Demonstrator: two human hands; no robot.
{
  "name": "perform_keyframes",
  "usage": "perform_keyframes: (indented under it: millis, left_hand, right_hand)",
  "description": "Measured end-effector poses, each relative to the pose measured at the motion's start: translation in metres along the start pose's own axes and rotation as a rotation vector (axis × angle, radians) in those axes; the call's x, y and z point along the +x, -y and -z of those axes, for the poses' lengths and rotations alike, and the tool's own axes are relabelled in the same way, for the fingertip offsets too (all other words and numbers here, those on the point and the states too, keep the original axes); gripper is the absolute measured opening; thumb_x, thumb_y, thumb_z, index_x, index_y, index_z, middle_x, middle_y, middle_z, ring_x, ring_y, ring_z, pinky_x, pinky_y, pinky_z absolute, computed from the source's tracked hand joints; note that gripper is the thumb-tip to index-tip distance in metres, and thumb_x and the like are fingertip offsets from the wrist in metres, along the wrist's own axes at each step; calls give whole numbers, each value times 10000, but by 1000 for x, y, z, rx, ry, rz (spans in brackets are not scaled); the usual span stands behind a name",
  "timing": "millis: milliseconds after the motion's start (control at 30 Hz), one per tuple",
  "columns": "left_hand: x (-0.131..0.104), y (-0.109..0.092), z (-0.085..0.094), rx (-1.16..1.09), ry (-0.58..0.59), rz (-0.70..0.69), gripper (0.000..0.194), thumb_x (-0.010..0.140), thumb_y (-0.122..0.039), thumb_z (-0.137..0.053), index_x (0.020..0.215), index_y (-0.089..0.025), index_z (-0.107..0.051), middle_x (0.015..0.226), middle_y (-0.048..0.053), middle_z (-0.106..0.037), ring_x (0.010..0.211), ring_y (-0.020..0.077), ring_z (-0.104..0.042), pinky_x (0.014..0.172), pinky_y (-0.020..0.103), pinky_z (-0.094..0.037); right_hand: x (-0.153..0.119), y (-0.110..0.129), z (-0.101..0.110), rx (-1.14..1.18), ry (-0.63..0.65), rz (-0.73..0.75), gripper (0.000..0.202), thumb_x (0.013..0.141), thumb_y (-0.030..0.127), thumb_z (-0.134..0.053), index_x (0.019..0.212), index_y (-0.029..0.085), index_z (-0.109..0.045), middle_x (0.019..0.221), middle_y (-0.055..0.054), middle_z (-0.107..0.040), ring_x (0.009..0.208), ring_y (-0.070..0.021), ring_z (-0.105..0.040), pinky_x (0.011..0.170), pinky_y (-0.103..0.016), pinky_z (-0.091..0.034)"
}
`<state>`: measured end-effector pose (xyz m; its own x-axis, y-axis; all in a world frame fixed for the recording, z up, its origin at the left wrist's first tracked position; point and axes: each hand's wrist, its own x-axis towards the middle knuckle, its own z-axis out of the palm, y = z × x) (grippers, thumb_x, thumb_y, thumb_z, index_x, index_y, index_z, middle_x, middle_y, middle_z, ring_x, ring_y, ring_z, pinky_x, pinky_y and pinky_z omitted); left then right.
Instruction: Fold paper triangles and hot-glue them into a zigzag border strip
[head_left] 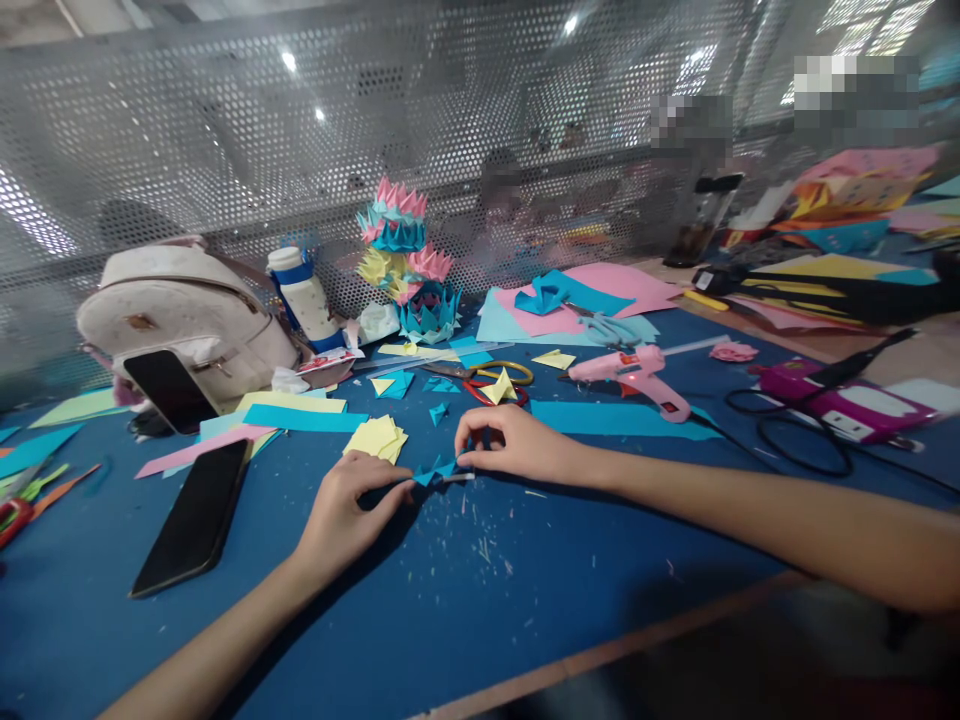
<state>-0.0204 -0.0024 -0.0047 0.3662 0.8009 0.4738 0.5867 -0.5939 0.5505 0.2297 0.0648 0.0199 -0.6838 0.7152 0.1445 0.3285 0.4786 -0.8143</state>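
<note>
Between my two hands is a small folded blue paper piece [433, 472] with pointed tips, just above the blue tabletop. My left hand [352, 503] pinches its left end between thumb and forefinger. On its other end, the thumb and fingertips of my right hand [506, 440] are closed. A stack of yellow paper squares [376, 440] lies just behind my left hand. Beyond my right hand are a folded yellow paper piece [501, 387] and scissors [517, 373] with red and yellow handles. A tiny folded blue piece [439, 413] lies nearby.
A pink glue gun [626, 375] and its black cable lie to the right. Two phones [196, 520] and a white backpack [180, 310] are on the left. Layered paper flowers [429, 312], a bottle [300, 295] and coloured sheets stand or lie along the perforated metal screen [262, 140].
</note>
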Motion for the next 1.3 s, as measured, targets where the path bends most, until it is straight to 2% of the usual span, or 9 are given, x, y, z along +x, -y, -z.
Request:
perform_keyframes:
  millis: [467, 633, 800, 967, 1133, 1233, 1300]
  left_hand:
    - [-1, 1, 1, 50, -7, -72, 116, 938, -228, -620, 912, -228, -733, 750, -17, -760, 670, 146, -681, 785, 329, -441]
    - [-1, 1, 0, 71, -9, -79, 125, 938, -234, -612, 905, -232, -732, 760, -7, -766, 663, 156, -678, 770, 337, -447]
    - [-1, 0, 0, 84, -5, -90, 130, 942, -240, -608, 902, -228, -731, 769, -1, -768, 660, 154, -674, 763, 336, -444]
    - [-1, 0, 0, 94, 0, -97, 117, 939, -244, -620, 917, -219, -732, 765, -1, -762, 662, 150, -667, 767, 331, -437]
    - [0, -2, 2, 125, 23, -117, 94, 936, -237, -627, 942, -220, -719, 846, -3, -767, 730, 156, -681, 803, 339, -416]
    - [2, -8, 7, 183, 61, -124, 163, 957, -223, -570, 1050, -234, -704, 959, 19, -764, 845, 178, -687, 870, 369, -387]
    - [5, -13, 10, 248, 44, -127, 168, 971, -255, -557, 1052, -246, -703, 982, 27, -764, 872, 191, -680, 887, 383, -371]
  right_hand:
    - [0, -3, 1, 26, 9, -8, 128, 821, 279, -706, 847, 154, -707, 691, 0, -641, 618, -100, -510, 606, -238, -390]
    - [1, -5, 1, 31, 25, -14, 177, 820, 295, -698, 918, 157, -747, 737, -22, -674, 623, -108, -524, 587, -243, -389]
    - [0, -3, -1, -8, 4, 12, 157, 825, 302, -689, 837, 156, -746, 758, -32, -695, 632, -111, -534, 585, -242, -405]
    - [-3, 2, -2, -94, -25, 78, 96, 824, 232, -658, 815, 158, -718, 840, -37, -692, 670, -110, -523, 626, -249, -410]
    - [-4, 3, -3, -145, -11, 99, 68, 810, 141, -625, 810, 158, -690, 867, -32, -676, 702, -114, -525, 651, -249, -404]
    - [-6, 5, -4, -173, -11, 89, 59, 819, 146, -628, 821, 160, -686, 890, -35, -674, 720, -119, -536, 651, -248, -400]
    - [-7, 8, -5, -200, -16, 105, 58, 821, 143, -631, 827, 164, -684, 886, -34, -671, 739, -128, -546, 656, -252, -399]
